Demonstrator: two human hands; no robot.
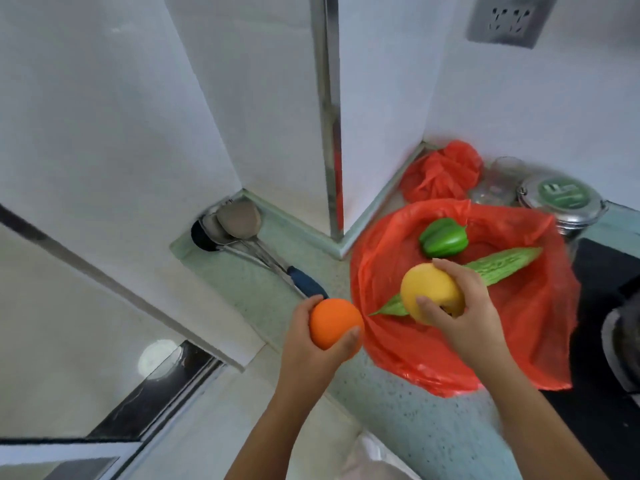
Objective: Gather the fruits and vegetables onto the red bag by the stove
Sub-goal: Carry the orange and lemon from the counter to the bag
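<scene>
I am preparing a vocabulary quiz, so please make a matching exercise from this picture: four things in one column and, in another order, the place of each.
Things: 1 orange; 2 yellow fruit; 3 green pepper; 4 metal utensils.
Places: A on the red bag; B in the left hand; C in the wall corner on the counter; D in the right hand.
Pairs: 1-B, 2-D, 3-A, 4-C.

On the spread red bag [519, 323] rest a green bell pepper [443, 238] and a long bitter gourd [502, 265]; a yellow mango [427, 289] is held above it, an orange [332, 323] beside its edge.
</scene>
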